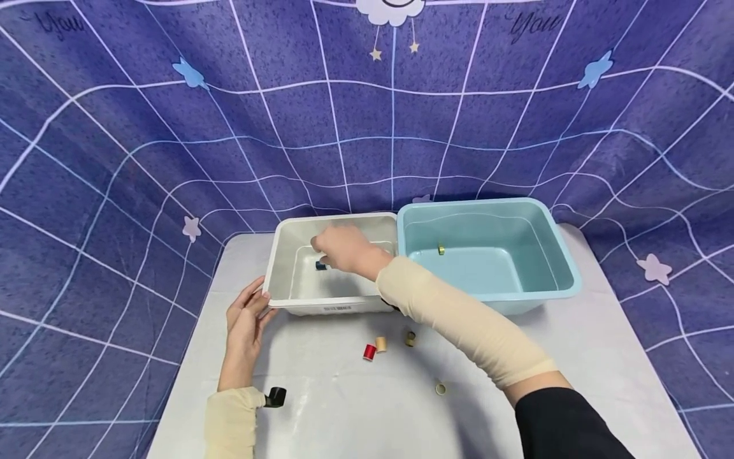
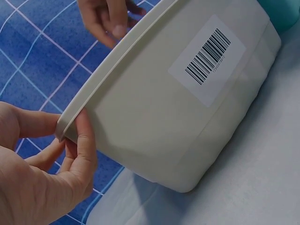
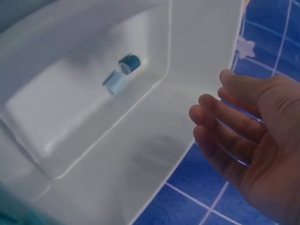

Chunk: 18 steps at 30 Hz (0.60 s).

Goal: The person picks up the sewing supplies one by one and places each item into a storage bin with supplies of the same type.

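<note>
My left hand (image 1: 245, 325) grips the near left corner of a white plastic bin (image 1: 276, 268), thumb and fingers on either side of its rim in the left wrist view. Over that bin is my right hand (image 1: 346, 248), its fingers loosely bent and holding nothing, as the right wrist view shows. A dark teal thread spool (image 3: 131, 64) and a light blue spool (image 3: 114, 83) lie side by side on the bin's floor. In the head view the right hand partly covers them.
An aqua bin (image 1: 564, 258) adjoins the white one on the right, with a small yellow-green spool (image 1: 441, 250) inside. On the table before the bins are a red spool (image 1: 369, 352), a beige spool (image 1: 381, 344), a brownish spool (image 1: 410, 338) and a pale spool (image 1: 440, 388). A patterned blue curtain (image 1: 367, 159) hangs behind.
</note>
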Each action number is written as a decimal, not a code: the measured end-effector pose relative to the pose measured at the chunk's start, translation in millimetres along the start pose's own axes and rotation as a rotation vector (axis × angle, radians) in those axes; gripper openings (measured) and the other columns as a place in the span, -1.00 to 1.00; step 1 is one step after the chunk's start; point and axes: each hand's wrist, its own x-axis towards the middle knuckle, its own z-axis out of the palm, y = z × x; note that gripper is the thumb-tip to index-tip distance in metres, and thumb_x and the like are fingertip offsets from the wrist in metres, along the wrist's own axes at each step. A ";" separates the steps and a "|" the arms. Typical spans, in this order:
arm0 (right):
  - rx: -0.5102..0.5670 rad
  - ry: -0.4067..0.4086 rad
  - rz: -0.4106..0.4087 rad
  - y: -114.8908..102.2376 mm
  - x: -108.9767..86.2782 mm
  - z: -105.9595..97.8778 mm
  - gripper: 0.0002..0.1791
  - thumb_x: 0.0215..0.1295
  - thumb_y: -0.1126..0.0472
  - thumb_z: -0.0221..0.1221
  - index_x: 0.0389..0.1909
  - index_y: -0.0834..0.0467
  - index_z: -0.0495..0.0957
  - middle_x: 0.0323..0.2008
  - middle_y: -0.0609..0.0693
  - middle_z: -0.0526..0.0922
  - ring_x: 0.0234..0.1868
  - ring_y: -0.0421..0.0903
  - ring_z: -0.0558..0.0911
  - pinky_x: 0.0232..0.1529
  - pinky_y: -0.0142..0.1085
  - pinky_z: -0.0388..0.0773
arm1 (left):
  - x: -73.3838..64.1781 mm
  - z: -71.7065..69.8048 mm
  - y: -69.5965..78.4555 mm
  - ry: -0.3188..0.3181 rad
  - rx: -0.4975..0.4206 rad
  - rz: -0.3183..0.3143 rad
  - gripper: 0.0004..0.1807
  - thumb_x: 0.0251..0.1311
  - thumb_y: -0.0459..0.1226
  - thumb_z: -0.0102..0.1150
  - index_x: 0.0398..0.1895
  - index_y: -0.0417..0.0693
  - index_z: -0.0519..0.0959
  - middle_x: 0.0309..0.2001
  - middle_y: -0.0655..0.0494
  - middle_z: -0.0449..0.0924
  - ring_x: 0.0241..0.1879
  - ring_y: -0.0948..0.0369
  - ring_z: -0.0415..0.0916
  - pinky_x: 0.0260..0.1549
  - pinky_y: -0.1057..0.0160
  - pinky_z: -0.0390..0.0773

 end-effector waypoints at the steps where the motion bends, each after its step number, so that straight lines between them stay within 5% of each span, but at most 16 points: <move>1: 0.011 0.008 -0.006 -1.4 -4.3 -1.2 -0.88 0.38 0.10 0.35 -0.26 0.04 0.63 -0.30 -0.09 0.71 -0.27 -0.09 0.65 -0.28 -0.08 0.69 | 0.4 0.0 0.2 -0.001 0.001 -0.001 -0.47 0.47 -0.47 0.08 0.47 -0.11 0.43 0.01 0.13 0.63 -0.14 0.28 0.73 -0.24 0.40 0.75; 6: 0.047 0.067 -0.029 -11.1 -27.9 -6.8 -0.88 0.40 0.10 0.34 -0.26 0.03 0.62 -0.32 -0.10 0.72 -0.26 -0.11 0.67 -0.30 -0.08 0.68 | 1.7 0.7 1.6 -0.004 0.004 -0.006 -0.47 0.47 -0.46 0.09 0.48 -0.10 0.43 0.01 0.14 0.63 -0.13 0.27 0.73 -0.23 0.40 0.75; 18: 0.184 0.127 0.022 -20.0 -97.7 -4.3 -0.66 0.48 0.05 0.28 0.20 0.00 0.62 0.09 -0.12 0.76 -0.16 -0.14 0.77 -0.21 -0.19 0.73 | -0.9 1.4 3.3 -0.002 0.018 -0.026 -0.46 0.51 -0.43 0.05 0.51 -0.07 0.39 0.05 0.17 0.59 -0.05 0.28 0.71 -0.16 0.40 0.75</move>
